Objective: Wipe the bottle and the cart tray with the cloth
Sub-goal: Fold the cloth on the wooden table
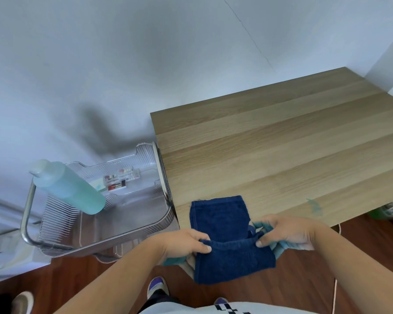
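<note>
Left hand [186, 242] and right hand [286, 232] each pinch the blue cloth [225, 236] at the table [281, 143] edge; the bottle [68, 186] stands in the cart tray [132, 225]; wiping seems not yet begun.

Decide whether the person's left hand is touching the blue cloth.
Touching. The head view shows the left hand pinching the folded edge of the blue cloth between thumb and fingers.

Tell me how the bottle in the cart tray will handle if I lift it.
The bottle looks nearly full of blue-green liquid, so probably heavy for its size. It is tall and narrow in the cart tray, so a nudge may tip it. Its cloudy body looks like soft plastic, likely squeezable, not brittle.
</note>
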